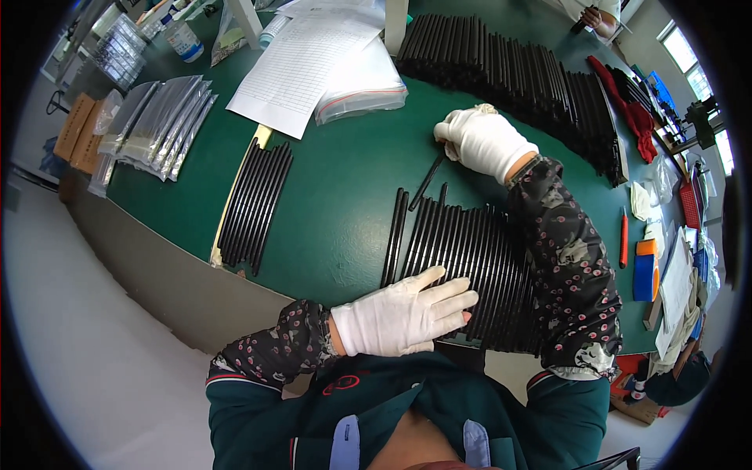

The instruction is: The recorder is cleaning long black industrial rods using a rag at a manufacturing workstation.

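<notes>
My left hand [407, 313], in a white glove, lies flat with its fingers stretched over the near ends of a row of thin black rods [470, 243]. The rods lie side by side on the green table [337, 204]. Farther off, my right hand [486, 142], gloved too, has its fingers curled and pinched at the upper end of one slanting black rod [426, 182]. That rod's lower end reaches the far edge of the row. My right forearm covers the row's right side. A smaller group of black rods [257, 207] rests at the left beside a pale strip [235, 196].
A large stack of black rods [501, 63] fills the far right. Printed sheets [294, 70] and clear bags [364, 86] lie at the back. Bagged bundles [160, 125] sit at the far left. A red pen-like tool [624, 239] and tape rolls [646, 270] lie right. Another person's hand [599, 19] shows far right.
</notes>
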The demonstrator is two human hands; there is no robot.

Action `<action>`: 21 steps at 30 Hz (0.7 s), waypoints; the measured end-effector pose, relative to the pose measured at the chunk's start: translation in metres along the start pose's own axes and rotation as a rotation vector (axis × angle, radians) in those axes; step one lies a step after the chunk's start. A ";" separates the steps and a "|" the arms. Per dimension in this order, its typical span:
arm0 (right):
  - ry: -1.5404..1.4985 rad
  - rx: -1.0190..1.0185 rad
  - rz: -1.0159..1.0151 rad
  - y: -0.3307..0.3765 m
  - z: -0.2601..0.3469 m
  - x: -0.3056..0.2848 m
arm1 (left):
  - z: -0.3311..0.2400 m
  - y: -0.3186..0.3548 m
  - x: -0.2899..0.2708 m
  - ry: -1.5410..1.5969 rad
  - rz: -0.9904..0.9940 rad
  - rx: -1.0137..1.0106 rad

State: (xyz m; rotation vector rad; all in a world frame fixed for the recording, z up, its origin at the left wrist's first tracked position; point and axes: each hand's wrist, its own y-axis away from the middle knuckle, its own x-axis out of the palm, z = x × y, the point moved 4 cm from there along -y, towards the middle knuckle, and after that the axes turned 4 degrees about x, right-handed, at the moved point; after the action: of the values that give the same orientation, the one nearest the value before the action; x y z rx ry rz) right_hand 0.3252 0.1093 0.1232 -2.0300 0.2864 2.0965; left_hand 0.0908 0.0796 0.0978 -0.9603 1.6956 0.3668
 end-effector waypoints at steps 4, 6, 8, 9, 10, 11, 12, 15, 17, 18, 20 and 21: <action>0.428 -0.055 0.228 -0.009 0.019 0.001 | -0.002 0.002 0.000 -0.029 0.006 0.005; 0.524 -0.148 0.175 -0.006 0.023 0.001 | -0.007 0.006 -0.003 -0.098 -0.013 0.009; 0.551 -0.198 0.112 0.002 0.023 -0.001 | -0.013 0.011 -0.008 -0.163 -0.036 0.010; 0.552 -0.220 0.043 0.004 0.023 -0.001 | -0.013 0.016 -0.013 -0.127 -0.072 -0.138; 0.548 -0.241 -0.027 0.007 0.026 -0.002 | -0.012 0.024 -0.017 -0.089 -0.103 -0.286; 0.570 -0.283 -0.090 0.010 0.030 -0.003 | -0.008 0.032 -0.010 -0.087 -0.126 -0.358; 0.568 -0.282 -0.088 0.013 0.032 -0.003 | -0.005 0.036 -0.007 -0.103 -0.097 -0.407; 0.346 -0.477 -0.186 0.020 0.063 -0.009 | -0.002 0.041 -0.002 -0.078 -0.151 -0.413; 0.250 -0.499 -0.201 0.027 0.078 -0.019 | -0.001 0.040 0.001 -0.116 -0.108 -0.412; 0.095 -0.498 -0.204 0.027 0.079 -0.023 | -0.001 0.041 0.001 -0.115 -0.111 -0.416; -0.028 -0.301 -0.391 0.024 0.056 -0.033 | -0.002 0.040 0.000 -0.095 -0.127 -0.406; -0.238 -0.133 -0.281 0.020 0.043 -0.032 | -0.002 0.039 0.000 -0.095 -0.127 -0.403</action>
State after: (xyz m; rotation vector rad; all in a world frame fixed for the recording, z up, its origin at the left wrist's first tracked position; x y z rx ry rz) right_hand 0.2794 0.1012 0.1560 -1.7397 -0.1704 2.1931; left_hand 0.0600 0.1030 0.0901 -1.3145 1.4932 0.6751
